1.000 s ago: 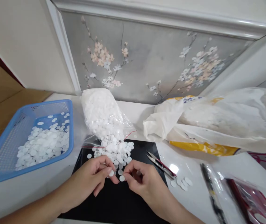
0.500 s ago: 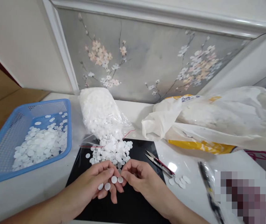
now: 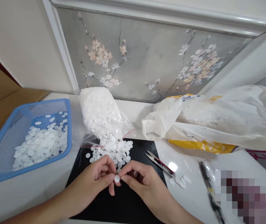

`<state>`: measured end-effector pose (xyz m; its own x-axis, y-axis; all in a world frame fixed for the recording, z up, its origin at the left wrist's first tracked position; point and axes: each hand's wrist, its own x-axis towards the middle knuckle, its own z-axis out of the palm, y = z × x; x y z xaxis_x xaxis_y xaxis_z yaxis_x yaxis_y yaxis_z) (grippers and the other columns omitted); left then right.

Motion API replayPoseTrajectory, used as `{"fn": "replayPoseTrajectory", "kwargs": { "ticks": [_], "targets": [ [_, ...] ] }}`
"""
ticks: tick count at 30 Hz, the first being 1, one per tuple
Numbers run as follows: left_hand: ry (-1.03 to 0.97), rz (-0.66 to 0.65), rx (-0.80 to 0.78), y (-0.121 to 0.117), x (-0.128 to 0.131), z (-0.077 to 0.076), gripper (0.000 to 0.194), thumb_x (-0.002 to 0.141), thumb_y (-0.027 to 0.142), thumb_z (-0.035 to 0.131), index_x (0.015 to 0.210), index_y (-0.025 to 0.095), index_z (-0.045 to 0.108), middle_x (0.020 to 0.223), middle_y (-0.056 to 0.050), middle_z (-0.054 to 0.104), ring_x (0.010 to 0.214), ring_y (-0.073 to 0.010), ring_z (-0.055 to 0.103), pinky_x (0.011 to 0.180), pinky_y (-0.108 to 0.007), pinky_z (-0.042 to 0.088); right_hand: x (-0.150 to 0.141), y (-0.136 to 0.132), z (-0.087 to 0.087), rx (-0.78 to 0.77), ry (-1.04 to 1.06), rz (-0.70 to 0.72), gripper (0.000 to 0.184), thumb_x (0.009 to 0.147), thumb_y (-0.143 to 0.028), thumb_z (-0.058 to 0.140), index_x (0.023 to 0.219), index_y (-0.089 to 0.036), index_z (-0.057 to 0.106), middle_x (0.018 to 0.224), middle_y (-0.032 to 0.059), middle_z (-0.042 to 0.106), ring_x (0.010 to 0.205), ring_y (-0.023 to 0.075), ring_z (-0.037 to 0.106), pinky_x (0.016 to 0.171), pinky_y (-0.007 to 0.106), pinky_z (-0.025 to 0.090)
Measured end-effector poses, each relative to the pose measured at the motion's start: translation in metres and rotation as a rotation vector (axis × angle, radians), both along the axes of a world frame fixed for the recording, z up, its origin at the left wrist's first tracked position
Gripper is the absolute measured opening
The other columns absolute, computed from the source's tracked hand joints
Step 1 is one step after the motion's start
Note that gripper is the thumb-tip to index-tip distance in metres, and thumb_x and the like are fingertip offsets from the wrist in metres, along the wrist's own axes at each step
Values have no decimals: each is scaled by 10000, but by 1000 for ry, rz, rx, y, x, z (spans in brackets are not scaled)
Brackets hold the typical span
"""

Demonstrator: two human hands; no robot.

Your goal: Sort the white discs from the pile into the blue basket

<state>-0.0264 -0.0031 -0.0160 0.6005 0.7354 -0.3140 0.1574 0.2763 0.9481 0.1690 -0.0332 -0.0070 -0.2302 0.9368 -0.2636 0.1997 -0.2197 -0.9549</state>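
My left hand [image 3: 95, 182] and my right hand [image 3: 140, 182] meet fingertip to fingertip over a black mat [image 3: 123, 202]. Both pinch one small white disc [image 3: 116, 178] between them. Just behind the hands lies a heap of the same white discs [image 3: 113, 151], spilled from a clear plastic bag [image 3: 99, 112] that lies open on its side. The fingers of both hands are curled closed.
A blue mesh basket [image 3: 4, 149] with several white discs stands at the left. Small red-handled snips [image 3: 161, 163] and a few loose discs [image 3: 181, 182] lie right of the mat. A big white and yellow bag [image 3: 217, 119] fills the right. A black pen [image 3: 209, 189] lies beside a blurred patch.
My left hand had its fingers spread with three discs on them; now it has curled shut and pinches one disc together with my right hand.
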Motion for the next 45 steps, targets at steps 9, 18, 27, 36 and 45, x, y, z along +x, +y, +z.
{"fn": "replayPoseTrajectory", "kwargs": {
  "ticks": [9,18,27,36,45],
  "targets": [
    [-17,3,-16,-2,2,11,150,930,324,524,931,192,452,731,30,617,653,-115,578,622,-230,340,-10,0,-4,35,9,3,185,793,-325,658,777,-167,565,656,-22,513,619,125,418,585,248,329],
    [149,89,-95,21,-29,52,84,671,211,425,648,176,498,537,13,497,503,-113,428,449,-212,252,4,8,-5,-74,181,-16,274,891,-436,563,882,-185,454,813,14,601,557,83,374,531,229,287],
    [1034,-256,500,13,-35,43,56,810,226,568,851,216,532,817,-2,624,776,-212,555,597,-272,248,5,12,-9,-160,214,39,432,838,-550,639,889,-136,528,747,40,641,505,71,450,463,203,286],
    [953,-269,462,16,-22,33,45,837,204,495,866,209,529,834,2,622,811,-202,563,649,-263,283,4,12,-5,-281,455,-25,625,772,-670,652,995,-86,659,938,157,695,847,236,680,702,324,524],
    [762,-178,401,8,-24,28,115,854,316,541,796,218,521,735,23,564,716,-175,489,600,-259,260,10,11,-6,22,58,30,222,944,-382,492,866,-174,497,746,3,562,578,107,483,535,230,374]
  ]
}}
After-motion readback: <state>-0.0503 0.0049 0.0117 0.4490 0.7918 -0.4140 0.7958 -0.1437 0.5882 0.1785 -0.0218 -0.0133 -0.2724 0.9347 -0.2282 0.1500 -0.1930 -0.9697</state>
